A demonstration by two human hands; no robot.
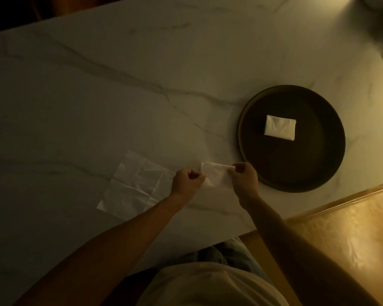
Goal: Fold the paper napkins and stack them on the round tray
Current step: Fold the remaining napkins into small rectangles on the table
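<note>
A partly folded white napkin [216,175] is held just above the marble table, between both hands. My left hand [187,181] pinches its left edge and my right hand [244,176] pinches its right edge. To the left lies an unfolded napkin [135,184], flat on the table with crease lines showing. The dark round tray [296,168] sits to the right, its rim close to my right hand. One small folded napkin [280,128] rests near the tray's middle.
The white marble table [119,96] runs far to the left and back. A tan leather chair seat [352,235] stands at the lower right, beside the table's near edge. The light is dim, with a bright patch at the far right corner.
</note>
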